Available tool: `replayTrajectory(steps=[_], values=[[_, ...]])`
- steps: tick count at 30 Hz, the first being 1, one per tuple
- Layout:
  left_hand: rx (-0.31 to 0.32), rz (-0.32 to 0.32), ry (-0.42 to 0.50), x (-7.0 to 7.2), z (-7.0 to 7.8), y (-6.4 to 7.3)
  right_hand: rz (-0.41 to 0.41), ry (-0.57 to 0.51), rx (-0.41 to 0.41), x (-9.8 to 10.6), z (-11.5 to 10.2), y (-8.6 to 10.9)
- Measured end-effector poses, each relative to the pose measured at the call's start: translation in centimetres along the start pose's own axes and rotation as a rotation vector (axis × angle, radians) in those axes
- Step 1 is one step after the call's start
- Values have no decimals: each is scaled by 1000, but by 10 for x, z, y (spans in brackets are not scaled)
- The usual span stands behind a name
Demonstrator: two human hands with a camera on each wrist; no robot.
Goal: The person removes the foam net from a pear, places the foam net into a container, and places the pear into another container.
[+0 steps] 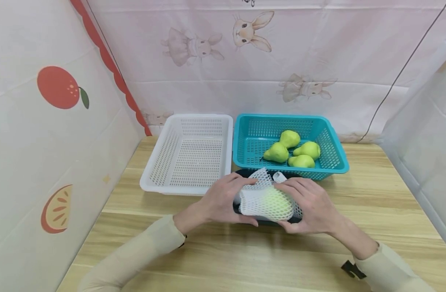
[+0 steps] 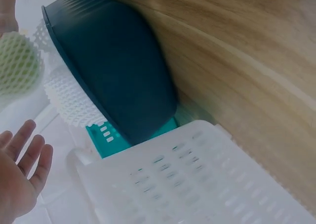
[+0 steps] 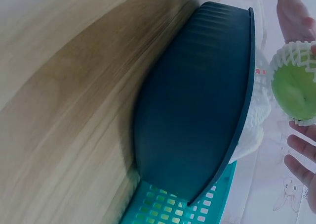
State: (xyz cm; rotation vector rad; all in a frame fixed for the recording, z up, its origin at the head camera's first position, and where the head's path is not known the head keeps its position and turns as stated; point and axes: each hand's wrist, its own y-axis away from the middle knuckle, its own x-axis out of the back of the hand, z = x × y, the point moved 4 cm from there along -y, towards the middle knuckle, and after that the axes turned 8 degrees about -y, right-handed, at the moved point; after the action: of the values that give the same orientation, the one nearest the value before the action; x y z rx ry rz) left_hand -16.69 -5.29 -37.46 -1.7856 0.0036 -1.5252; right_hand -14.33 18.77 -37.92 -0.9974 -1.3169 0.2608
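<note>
A green pear (image 1: 277, 202) in a white foam net sleeve is held above a dark basin (image 2: 118, 66). My right hand (image 1: 314, 205) grips its right end, with thumb near and fingers beyond. Green skin shows bare at that end in the right wrist view. At the sleeve's loose left end is my left hand (image 1: 224, 198); its fingers (image 2: 37, 157) are spread and apart from the pear in the left wrist view. More white foam nets (image 2: 71, 98) stick up over the basin's rim.
Behind the basin stands a teal basket (image 1: 336, 156) with several bare green pears (image 1: 277, 153). A white basket (image 1: 150, 170) sits to its left with nothing in it. All stand on a wood-grain table (image 1: 223, 259) between printed cloth walls.
</note>
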Motion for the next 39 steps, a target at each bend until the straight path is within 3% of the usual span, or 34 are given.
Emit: replayTrajectory(steps=[10, 19, 29, 33, 39], values=[[-40, -33, -14, 8, 11, -6, -25, 67, 40, 5, 1, -1], [-31, -96, -62, 9, 19, -14, -34, 82, 60, 5, -3, -8], [-24, -225, -102, 9, 21, -14, -95, 132, 42, 5, -2, -8], [-34, -224, -117, 9, 22, -16, -111, 140, 50, 5, -3, -9], [-54, -221, -176, 7, 24, -20, -71, 138, 96, 6, -7, -13]])
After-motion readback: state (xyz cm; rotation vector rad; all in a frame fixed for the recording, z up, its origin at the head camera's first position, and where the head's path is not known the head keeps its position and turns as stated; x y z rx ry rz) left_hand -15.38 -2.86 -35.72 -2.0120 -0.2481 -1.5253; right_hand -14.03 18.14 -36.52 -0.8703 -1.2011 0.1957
